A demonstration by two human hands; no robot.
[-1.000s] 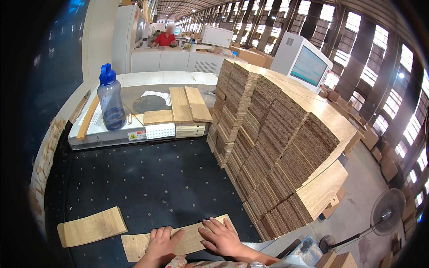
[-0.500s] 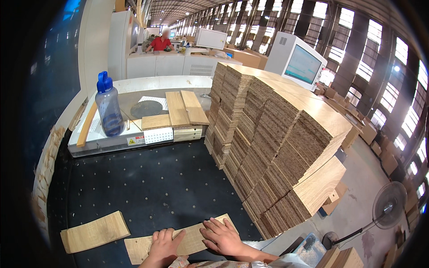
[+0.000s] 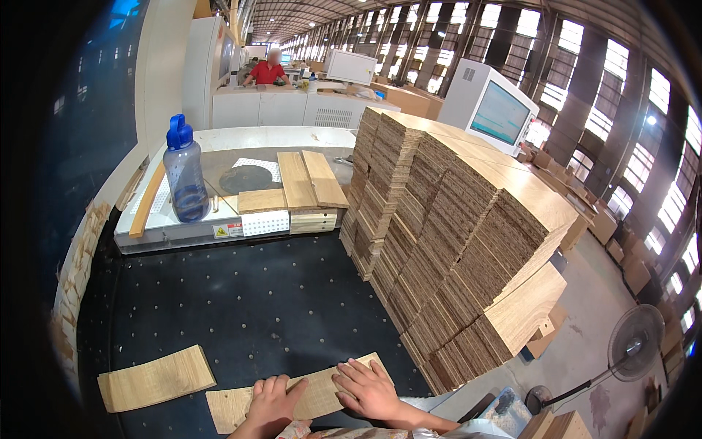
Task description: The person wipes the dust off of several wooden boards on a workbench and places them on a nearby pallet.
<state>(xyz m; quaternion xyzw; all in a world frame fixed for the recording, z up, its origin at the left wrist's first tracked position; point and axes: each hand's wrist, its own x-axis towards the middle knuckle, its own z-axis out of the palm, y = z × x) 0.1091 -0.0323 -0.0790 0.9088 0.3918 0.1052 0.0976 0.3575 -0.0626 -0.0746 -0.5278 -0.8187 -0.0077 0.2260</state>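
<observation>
A long wood-grain board lies near me on the black work surface. My left hand rests on its middle-left part, fingers laid out and thumb apart. Toward the board's right end, my right hand lies flat with its fingers spread. Neither hand is wrapped round the board. A small dark hole shows near the board's left end. To the left of it, apart from both hands, lies a shorter wood-grain board.
Tall stacks of cut boards line the right side. At the back, a ledge holds a blue-capped water bottle and several loose boards. A fan stands at the right. A person in red is far off.
The view has shifted slightly, so the scene sits a little further right and lower. Both hands stay on the long board in nearly the same pose.
</observation>
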